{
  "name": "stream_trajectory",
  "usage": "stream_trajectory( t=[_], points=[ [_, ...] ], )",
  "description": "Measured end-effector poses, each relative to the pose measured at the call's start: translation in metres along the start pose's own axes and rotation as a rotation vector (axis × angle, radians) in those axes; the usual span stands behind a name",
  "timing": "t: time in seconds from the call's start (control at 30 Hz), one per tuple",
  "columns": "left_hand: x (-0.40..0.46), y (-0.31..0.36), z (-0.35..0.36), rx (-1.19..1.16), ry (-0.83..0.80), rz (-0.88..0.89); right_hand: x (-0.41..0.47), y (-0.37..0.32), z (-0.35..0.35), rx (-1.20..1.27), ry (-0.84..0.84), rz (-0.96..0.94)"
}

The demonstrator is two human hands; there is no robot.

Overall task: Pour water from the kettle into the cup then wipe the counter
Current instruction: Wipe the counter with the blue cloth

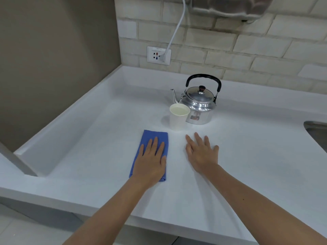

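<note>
Left hand (150, 160) is lying flat and open, palm pressing down on the folded blue cloth (152, 138), fingers spread, not pinching anything. Right hand (201, 152) is also resting flat and open, empty, palm on the bare counter (88, 156), just beside the cloth's right edge but not touching it.

The cloth's long axis is running straight away from the person, in line with the left forearm. Its far end is sticking out past the left fingertips; its near end is tucked under the wrist. So the left hand owns the wipe, and the open run of counter is lying to the left of that hand and ahead of it.

Paper cup (178, 119) is standing upright just ahead of the gap between the hands, nearer the right fingertips. It's holding liquid, looks fairly full, so pouring reads as done. Kettle (199, 105) is sitting right behind the cup, seemingly touching it, lid on, handle up, spout pointing left. Contents hidden.

Risk I'd call: a forward stroke is heading toward the cup, so sideways is safer.
</note>
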State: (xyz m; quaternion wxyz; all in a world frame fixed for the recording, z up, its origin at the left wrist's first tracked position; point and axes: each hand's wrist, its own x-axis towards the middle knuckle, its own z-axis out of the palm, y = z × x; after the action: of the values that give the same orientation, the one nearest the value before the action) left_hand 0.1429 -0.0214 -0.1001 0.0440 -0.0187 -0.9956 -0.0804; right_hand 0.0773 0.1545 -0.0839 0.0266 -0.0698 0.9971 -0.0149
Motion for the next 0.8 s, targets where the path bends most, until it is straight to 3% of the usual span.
stream_trajectory(
  t=[0.23,0.57,0.8],
  points=[
    [0.022,-0.031,-0.010,0.035,0.008,-0.234,-0.006,0.002,0.002,0.021,0.011,-0.012],
    [0.023,0.041,0.006,-0.016,-0.010,-0.168,-0.004,0.010,-0.001,-0.004,0.019,-0.051],
    [0.026,-0.018,-0.008,0.007,0.023,-0.238,-0.007,0.010,0.002,0.055,0.027,-0.048]
  ],
)
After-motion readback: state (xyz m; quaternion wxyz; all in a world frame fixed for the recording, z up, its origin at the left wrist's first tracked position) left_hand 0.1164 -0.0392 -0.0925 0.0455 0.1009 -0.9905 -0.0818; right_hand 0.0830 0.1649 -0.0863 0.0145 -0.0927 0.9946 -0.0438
